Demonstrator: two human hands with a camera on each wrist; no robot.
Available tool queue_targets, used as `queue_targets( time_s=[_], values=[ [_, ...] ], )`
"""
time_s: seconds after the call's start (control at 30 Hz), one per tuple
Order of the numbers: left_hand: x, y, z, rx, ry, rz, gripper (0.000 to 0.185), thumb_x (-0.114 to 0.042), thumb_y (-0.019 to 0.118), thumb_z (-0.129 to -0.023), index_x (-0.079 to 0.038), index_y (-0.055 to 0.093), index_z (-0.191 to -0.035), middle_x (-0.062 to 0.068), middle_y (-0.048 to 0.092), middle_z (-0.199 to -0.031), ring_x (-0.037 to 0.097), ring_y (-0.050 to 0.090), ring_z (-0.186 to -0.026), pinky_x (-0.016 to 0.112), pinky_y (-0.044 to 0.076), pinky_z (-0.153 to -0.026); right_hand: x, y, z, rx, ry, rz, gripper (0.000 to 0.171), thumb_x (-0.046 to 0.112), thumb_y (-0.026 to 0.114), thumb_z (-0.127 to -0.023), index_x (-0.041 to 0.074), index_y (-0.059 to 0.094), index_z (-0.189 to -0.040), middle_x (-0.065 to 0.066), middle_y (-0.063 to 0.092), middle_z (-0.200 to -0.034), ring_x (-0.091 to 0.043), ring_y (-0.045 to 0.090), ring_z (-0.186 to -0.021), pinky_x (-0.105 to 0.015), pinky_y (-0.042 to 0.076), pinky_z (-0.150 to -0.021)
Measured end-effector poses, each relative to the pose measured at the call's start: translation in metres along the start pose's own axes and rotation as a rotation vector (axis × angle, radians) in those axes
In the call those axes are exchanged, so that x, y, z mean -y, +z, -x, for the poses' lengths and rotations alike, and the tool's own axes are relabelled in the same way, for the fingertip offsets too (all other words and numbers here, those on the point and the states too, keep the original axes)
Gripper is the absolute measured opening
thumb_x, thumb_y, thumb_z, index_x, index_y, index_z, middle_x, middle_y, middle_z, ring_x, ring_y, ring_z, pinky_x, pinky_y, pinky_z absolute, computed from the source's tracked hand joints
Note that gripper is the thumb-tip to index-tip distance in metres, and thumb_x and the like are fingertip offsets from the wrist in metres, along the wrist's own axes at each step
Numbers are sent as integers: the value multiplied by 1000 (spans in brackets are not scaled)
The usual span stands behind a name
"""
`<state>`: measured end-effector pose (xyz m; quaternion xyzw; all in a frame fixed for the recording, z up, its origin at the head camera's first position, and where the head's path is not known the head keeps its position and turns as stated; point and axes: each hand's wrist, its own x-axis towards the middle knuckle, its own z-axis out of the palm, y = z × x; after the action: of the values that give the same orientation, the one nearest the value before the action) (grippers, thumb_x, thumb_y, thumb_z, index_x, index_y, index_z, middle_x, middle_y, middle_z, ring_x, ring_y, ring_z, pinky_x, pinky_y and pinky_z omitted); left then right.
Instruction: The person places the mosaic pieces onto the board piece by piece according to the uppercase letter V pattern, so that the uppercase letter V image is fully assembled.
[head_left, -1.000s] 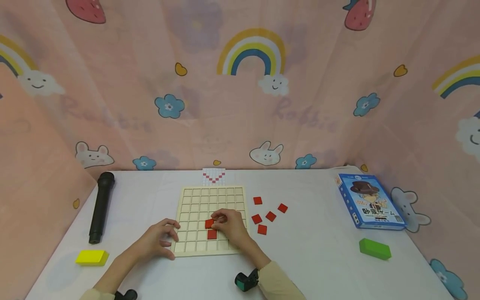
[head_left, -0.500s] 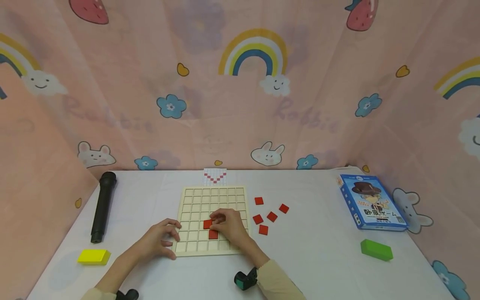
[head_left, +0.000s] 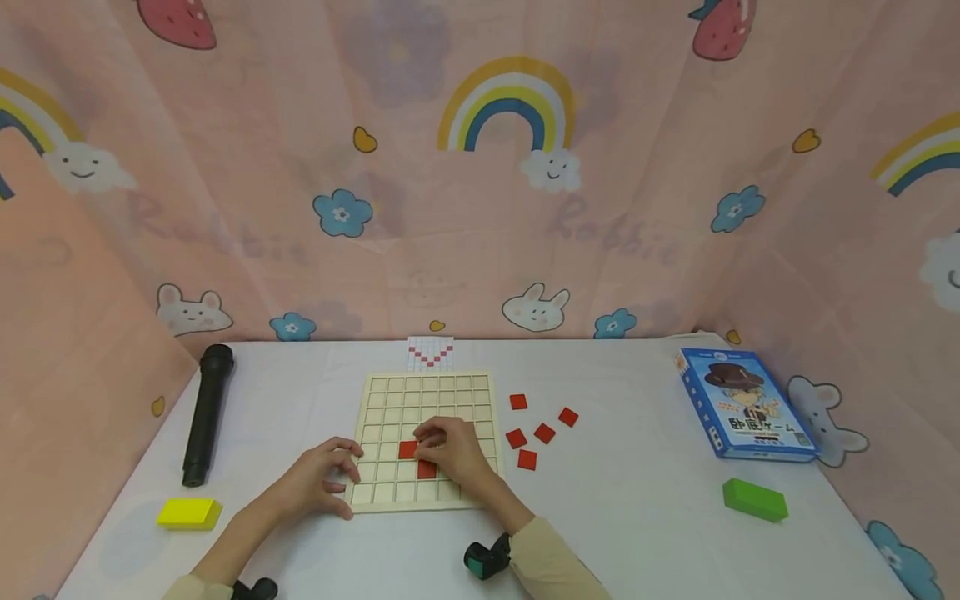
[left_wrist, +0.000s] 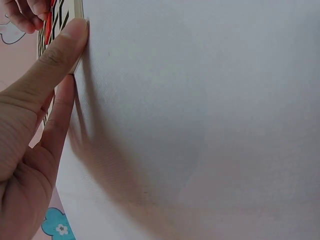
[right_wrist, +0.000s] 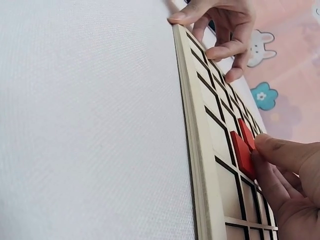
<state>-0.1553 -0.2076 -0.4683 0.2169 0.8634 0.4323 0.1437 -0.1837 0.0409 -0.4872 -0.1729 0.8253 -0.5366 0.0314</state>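
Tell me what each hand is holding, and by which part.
The right hand pinches a flat red square tile at its right edge, over the wooden grid board. The left hand steadies that board's near left corner.

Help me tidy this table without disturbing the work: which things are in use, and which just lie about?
In use: wooden grid board, red tiles, loose red tiles, pattern card, left hand, right hand.

Lying about: black microphone, yellow block, green block, blue game box.
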Motion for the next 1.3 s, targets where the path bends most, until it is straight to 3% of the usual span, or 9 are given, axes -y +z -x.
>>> queue_targets(
  time_s=[0.27,0.47,0.83,1.17,1.3],
  values=[
    [2,0,-1,0,3,10,40,-3,89,-54,-3,62,-84,20,50,-123,43,49,-114,21,57,-75,0,-12,5,13,85,-95,22,2,72,-83,-1,67,-104,-8,68,-97,-15,68,-83,-21,57,-73],
    [4,0,0,1,13,14,41,-5,89,-55,-3,61,-84,20,50,-123,43,48,-114,22,58,-75,-7,-39,16,-52,112,-107,25,6,71,-85,0,66,-109,-11,67,-105,-21,67,-90,-27,58,-79],
    [5,0,0,0,15,12,40,-5,89,-55,-3,61,-85,19,50,-123,40,48,-113,23,58,-75,-24,-93,44,-265,174,-68,25,2,72,-84,3,67,-108,-11,67,-104,-21,64,-90,-22,58,-74],
    [0,-1,1,8,15,15,40,-6,88,-56,-2,61,-85,20,49,-124,38,49,-111,23,58,-75,-61,-148,60,-598,152,-49,27,-5,70,-83,-1,65,-110,-21,65,-107,-19,63,-90,-9,52,-75],
    [0,-1,1,11,13,24,40,-6,88,-56,-2,61,-86,20,49,-124,39,49,-112,24,58,-75,-79,-164,63,-604,233,-49,32,-4,70,-83,-2,63,-115,-21,64,-113,-12,62,-92,-6,50,-76]
  ],
)
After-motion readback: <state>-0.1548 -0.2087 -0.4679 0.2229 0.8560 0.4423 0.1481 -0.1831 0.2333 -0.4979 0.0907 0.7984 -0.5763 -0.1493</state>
